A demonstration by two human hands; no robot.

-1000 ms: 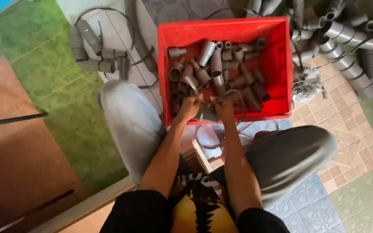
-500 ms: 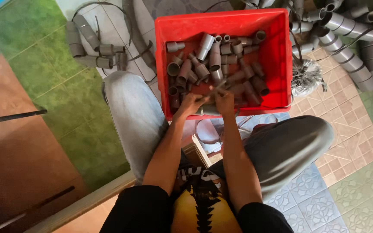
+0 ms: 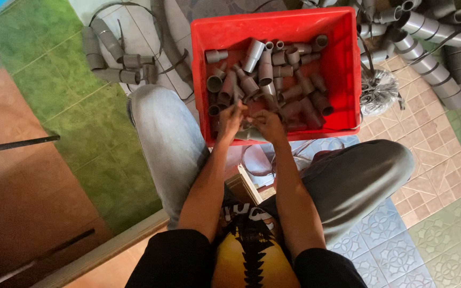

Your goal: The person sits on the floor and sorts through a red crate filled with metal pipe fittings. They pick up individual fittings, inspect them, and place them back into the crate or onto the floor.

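A red plastic crate (image 3: 342,64) sits on the floor between my knees, filled with several grey pipe fittings (image 3: 273,74). Both my hands meet over the crate's near edge. My left hand (image 3: 232,120) and my right hand (image 3: 269,125) together grip a grey pipe fitting (image 3: 250,132) between them. The fingers cover most of that fitting, so its exact shape is hidden.
More grey pipe pieces lie on the floor at the upper left (image 3: 110,56) and a larger pile at the upper right (image 3: 433,37). A bundle of wire (image 3: 378,92) rests right of the crate. My knees flank the crate on patterned tiles; a dark rod (image 3: 17,144) lies at left.
Both hands stay together over the crate's near edge, shifting slightly while handling the fitting. The view has drifted a little; the crate and piles stay put.
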